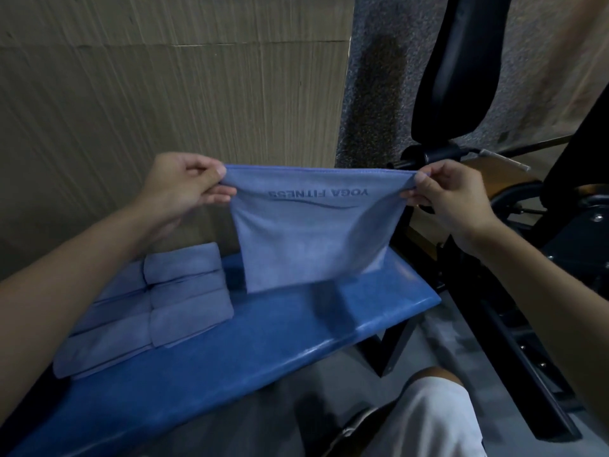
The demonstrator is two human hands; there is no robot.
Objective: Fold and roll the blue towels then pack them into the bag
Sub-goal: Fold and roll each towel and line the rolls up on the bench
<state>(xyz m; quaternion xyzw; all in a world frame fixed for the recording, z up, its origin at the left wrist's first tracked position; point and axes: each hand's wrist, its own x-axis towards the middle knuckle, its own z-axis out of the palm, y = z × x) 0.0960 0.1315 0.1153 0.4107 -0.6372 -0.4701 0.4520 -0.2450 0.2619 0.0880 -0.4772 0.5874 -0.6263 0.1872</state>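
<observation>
A blue towel [309, 239] with "YOGA FITNESS" stitched on it hangs in the air above the blue padded bench [263, 351]. My left hand [184, 186] pinches its top left corner and my right hand [451, 199] pinches its top right corner, stretching the top edge flat. The towel's lower edge hangs just above the bench. Several rolled blue towels [158, 301] lie side by side in two rows on the left part of the bench. No bag is visible.
A cardboard wall [148, 87] stands behind the bench. Black gym equipment with a padded part [461, 67] and a metal frame [514, 341] crowds the right side. My knee in white shorts [428, 420] is at the bottom.
</observation>
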